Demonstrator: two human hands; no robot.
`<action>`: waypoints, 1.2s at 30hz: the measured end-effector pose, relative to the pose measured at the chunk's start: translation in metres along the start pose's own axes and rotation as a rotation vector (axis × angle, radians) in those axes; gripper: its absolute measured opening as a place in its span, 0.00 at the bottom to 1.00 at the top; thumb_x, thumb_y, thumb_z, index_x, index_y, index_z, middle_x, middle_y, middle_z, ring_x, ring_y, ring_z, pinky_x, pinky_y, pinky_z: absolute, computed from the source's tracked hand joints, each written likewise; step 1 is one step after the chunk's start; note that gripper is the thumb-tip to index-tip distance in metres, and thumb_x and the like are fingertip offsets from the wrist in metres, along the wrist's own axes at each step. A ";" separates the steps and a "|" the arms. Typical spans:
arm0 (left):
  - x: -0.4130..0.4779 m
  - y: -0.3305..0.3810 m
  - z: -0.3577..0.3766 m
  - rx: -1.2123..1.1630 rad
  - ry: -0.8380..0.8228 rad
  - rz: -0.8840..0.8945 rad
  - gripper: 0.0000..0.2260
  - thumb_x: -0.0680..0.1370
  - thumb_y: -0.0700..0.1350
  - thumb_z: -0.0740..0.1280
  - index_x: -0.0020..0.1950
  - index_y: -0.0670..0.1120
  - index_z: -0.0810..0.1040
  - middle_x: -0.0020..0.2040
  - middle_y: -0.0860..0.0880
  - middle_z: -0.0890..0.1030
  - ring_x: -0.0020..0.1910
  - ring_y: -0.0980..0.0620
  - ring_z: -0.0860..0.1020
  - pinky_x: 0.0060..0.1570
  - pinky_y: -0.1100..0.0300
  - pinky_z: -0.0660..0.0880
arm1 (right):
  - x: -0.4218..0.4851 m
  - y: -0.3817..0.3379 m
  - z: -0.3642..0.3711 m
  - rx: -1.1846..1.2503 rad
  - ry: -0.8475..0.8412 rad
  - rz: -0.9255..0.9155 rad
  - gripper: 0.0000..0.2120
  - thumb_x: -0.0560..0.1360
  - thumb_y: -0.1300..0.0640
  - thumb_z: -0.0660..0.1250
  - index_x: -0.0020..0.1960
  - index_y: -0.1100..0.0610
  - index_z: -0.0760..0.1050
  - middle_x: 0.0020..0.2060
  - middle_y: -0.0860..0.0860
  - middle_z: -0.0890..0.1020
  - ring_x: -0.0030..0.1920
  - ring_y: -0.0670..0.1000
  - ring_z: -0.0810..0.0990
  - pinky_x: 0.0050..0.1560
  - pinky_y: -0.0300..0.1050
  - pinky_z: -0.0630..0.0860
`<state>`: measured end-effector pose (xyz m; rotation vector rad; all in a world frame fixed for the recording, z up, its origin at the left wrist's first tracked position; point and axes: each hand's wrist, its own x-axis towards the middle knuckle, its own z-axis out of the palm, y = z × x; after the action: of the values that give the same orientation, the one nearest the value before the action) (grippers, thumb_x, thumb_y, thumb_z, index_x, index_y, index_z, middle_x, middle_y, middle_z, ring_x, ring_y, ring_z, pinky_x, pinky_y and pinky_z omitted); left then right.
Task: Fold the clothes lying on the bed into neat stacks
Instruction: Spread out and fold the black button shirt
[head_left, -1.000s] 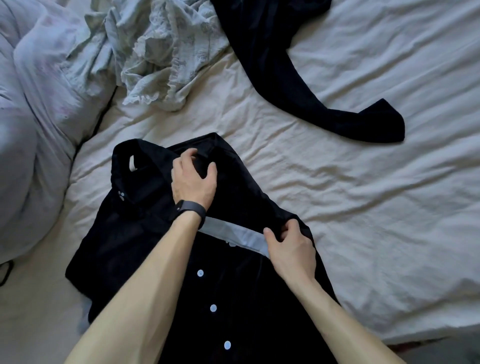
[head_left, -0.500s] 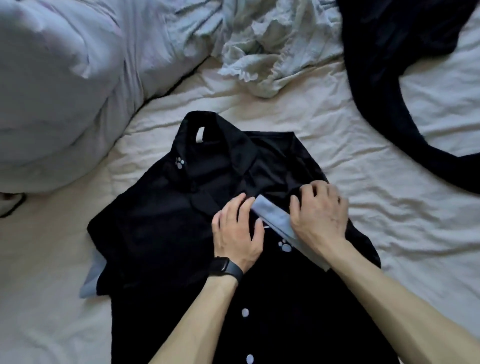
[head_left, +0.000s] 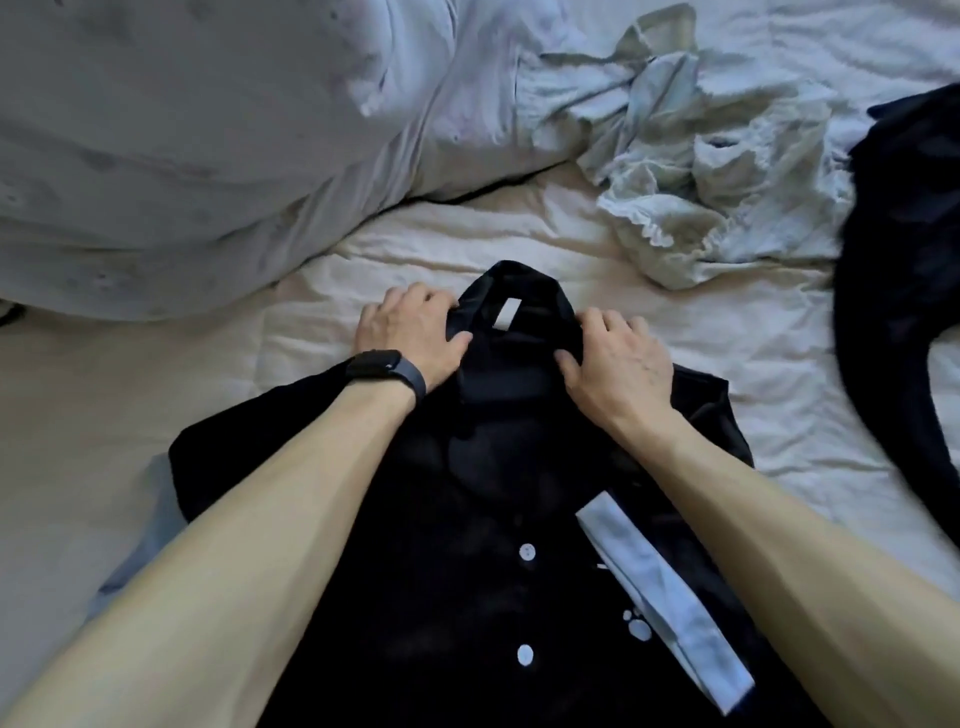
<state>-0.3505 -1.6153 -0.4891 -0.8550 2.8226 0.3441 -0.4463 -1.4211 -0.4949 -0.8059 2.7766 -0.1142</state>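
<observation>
Centrally placed item: black shirt (head_left: 467, 519), lying front up and flat on the bed sheet (head_left: 156, 395), with its collar (head_left: 519, 291) at the far end from the person.
Shirt details: white label (head_left: 503, 315) inside the collar; white buttons (head_left: 527, 552) down the middle; pale blue band (head_left: 660, 587) lying at a slant across the shirt's right half, with a white paw print (head_left: 638, 626) just beside it.
Left hand (head_left: 410, 332): at the left side of the collar, back of hand up, fingers curled over the collar edge and thumb pressed on the fabric, so the collar is pinched between them.
Left arm: bare forearm stretched across the shirt's left half; a dark wristband (head_left: 387, 371) sits on the wrist.
Right hand (head_left: 618, 358): at the right side of the collar, back of hand up, fingers bent onto the collar edge, thumb reaching in toward the shirt's middle, gripping the collar.
Right arm: bare forearm crossing the shirt's right shoulder.
Beyond the shirt, left: bunched pale duvet (head_left: 182, 156).
Beyond the shirt, right: crumpled pale garment (head_left: 701, 171) with a frilled edge, unfolded.
Right of the shirt, well apart: dark garment (head_left: 904, 270), unfolded, partly cut off by the frame edge.
</observation>
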 end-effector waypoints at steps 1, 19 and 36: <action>0.001 -0.004 -0.001 -0.004 0.037 0.000 0.14 0.79 0.54 0.63 0.63 0.54 0.76 0.62 0.51 0.78 0.63 0.46 0.73 0.60 0.52 0.67 | 0.005 0.005 -0.001 0.000 0.011 0.000 0.12 0.80 0.50 0.61 0.60 0.55 0.72 0.55 0.55 0.80 0.55 0.62 0.76 0.49 0.54 0.73; 0.023 -0.029 -0.003 -0.161 -0.027 -0.027 0.14 0.82 0.57 0.58 0.48 0.49 0.77 0.56 0.46 0.77 0.60 0.44 0.73 0.58 0.50 0.68 | 0.028 0.045 0.006 0.429 0.038 0.140 0.14 0.81 0.45 0.60 0.53 0.54 0.77 0.46 0.54 0.84 0.50 0.61 0.81 0.50 0.52 0.75; -0.071 -0.013 0.060 0.187 -0.101 0.150 0.28 0.82 0.63 0.43 0.81 0.59 0.40 0.82 0.53 0.39 0.80 0.50 0.39 0.76 0.40 0.36 | -0.046 0.033 0.047 0.056 -0.135 -0.033 0.31 0.84 0.42 0.44 0.83 0.53 0.42 0.82 0.47 0.41 0.80 0.47 0.35 0.78 0.62 0.37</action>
<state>-0.2794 -1.5728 -0.5323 -0.5730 2.7760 0.1353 -0.4137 -1.3693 -0.5356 -0.8141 2.6222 -0.1380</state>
